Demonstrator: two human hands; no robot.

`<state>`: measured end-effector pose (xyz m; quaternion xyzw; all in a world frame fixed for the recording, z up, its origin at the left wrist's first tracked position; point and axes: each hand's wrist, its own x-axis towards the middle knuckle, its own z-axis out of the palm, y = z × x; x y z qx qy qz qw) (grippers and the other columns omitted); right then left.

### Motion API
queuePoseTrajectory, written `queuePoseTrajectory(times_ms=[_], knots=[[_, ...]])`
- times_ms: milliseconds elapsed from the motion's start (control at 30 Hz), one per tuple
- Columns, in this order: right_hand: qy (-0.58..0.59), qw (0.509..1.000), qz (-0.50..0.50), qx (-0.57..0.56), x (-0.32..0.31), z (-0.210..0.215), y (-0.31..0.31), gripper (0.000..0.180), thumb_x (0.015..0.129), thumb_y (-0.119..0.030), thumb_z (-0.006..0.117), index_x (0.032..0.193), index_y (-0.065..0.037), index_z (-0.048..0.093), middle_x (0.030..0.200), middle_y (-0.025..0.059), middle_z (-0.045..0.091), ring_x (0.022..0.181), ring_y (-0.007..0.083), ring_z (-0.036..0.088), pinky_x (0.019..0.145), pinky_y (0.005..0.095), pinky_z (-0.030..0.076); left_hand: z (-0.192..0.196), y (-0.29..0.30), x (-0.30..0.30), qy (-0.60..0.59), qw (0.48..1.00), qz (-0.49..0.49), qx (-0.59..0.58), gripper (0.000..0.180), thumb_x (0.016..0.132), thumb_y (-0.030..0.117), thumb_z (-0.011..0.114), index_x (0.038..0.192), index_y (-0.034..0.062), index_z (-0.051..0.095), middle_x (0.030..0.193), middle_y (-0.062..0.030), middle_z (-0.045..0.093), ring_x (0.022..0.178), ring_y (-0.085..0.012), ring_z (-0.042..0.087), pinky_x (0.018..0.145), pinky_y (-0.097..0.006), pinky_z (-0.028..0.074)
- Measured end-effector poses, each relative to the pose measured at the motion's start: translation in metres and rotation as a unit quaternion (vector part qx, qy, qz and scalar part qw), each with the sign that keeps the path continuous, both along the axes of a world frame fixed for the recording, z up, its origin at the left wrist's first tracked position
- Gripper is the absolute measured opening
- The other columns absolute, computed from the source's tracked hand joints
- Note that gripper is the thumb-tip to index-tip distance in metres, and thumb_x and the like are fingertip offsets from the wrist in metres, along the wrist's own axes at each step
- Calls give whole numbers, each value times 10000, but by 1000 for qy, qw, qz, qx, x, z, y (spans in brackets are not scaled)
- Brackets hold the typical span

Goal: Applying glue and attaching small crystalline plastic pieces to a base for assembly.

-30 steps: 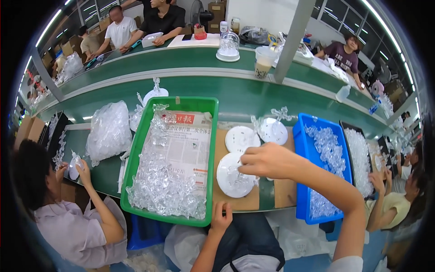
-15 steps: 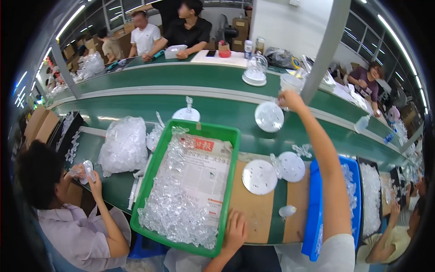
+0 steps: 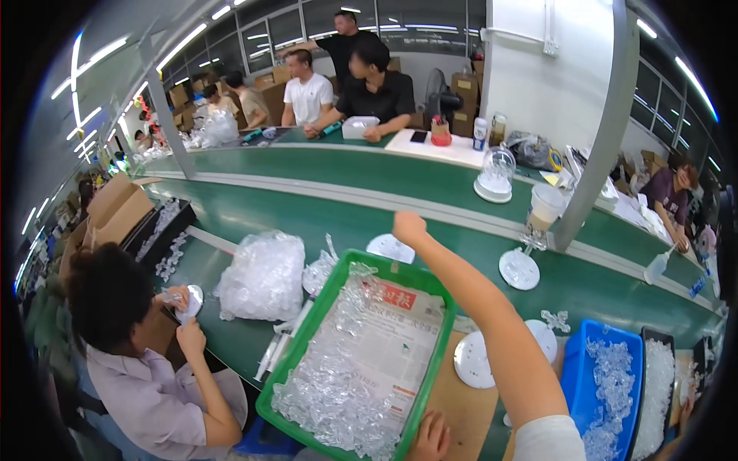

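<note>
White disc [image 3: 390, 247] sits on the green table [image 3: 477, 288], just past the far end of the green tray [image 3: 438, 346], and in the head view it is the thing nearest to my right hand [image 3: 410, 227]. That hand is up at the end of my long, stretched arm, and its fingers are curled in. I see mostly the back of it, so I cannot tell if my fingers are pinched shut or a bit open, or if they hold a clear piece or touch the disc. My left hand [image 3: 430, 438] is low down, by the near right side of the tray. Its fingers are bent, and I cannot tell if they press on the tray or just rest beside it. Lots of shiny clear bits [image 3: 338, 407] lie in the tray on a newspaper [image 3: 411, 330]. Two more white discs, one by my arm [image 3: 475, 361] and one past it [image 3: 543, 338], are to the right of the tray. The blue bin [image 3: 573, 376] with more clear bits is farther right.
</note>
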<state>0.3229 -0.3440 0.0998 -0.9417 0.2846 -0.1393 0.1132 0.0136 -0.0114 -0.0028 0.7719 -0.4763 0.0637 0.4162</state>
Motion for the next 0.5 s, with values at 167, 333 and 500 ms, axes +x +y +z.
queuePoseTrajectory(times_ms=[167,333,500], knots=[[-130,989,0,-67,-76,58,-42,112,661,-133,641,749,-128,711,840,143,673,781,328,652,753,418,527,-9,6,-2,11,999,-11,-35,318,769,97,649,1063,-5,585,1068,-189,558,1035,-372,551,912,-422,457],[-181,962,203,-34,-252,211,-4,171,738,-73,639,901,-39,601,708,51,605,666,121,571,590,294,472,0,7,4,57,993,-50,-90,281,782,24,607,1060,-5,584,1105,-203,556,1032,-368,554,873,-405,465],[52,957,272,89,-364,200,92,220,661,26,637,857,-69,668,796,54,663,721,166,641,622,286,511,17,48,-4,118,985,-96,-79,313,811,23,582,1120,-16,563,1125,-209,556,1030,-363,558,874,-394,464]])
